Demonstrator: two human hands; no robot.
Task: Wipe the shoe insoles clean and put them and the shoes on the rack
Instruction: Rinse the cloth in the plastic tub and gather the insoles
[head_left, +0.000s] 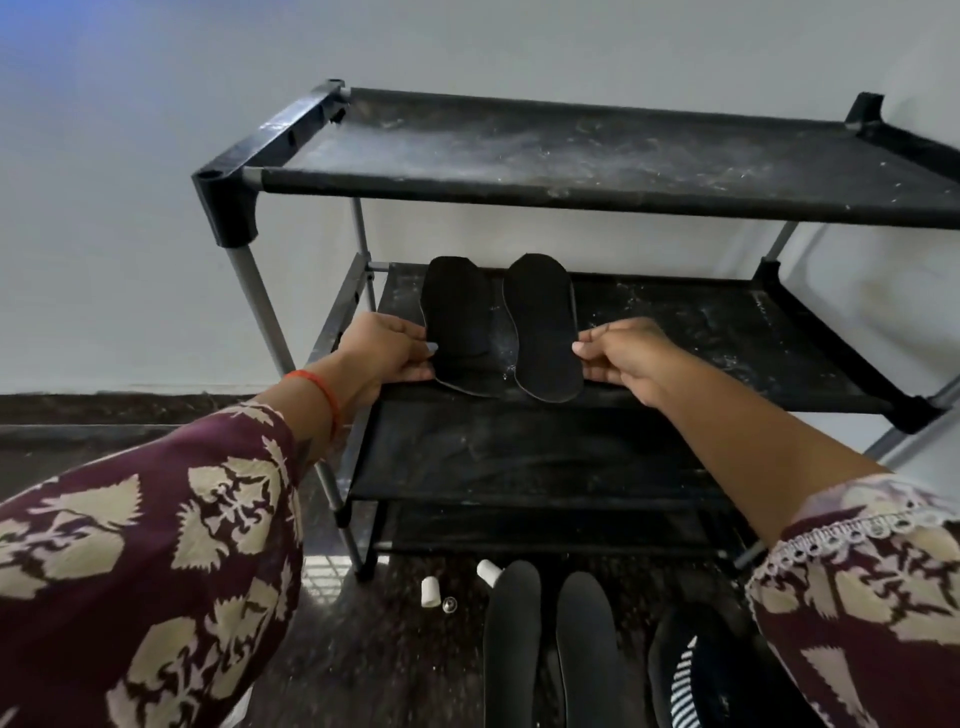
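Two black insoles lie side by side on the second shelf (701, 338) of the black shoe rack (228, 197). My left hand (387, 353) pinches the heel edge of the left insole (457, 317). My right hand (628, 356) pinches the edge of the right insole (545, 327). On the dark floor below lie two more black insoles (511, 639), (587, 644). A black shoe with white stripes (691, 675) sits at the bottom right, partly hidden by my right sleeve.
The rack's dusty top shelf (571, 150) is bare, and so is the third shelf (519, 447). Two small white caps (429, 591), (488, 571) and a small metal piece (449, 604) lie on the floor by the rack's front leg. A pale wall stands behind.
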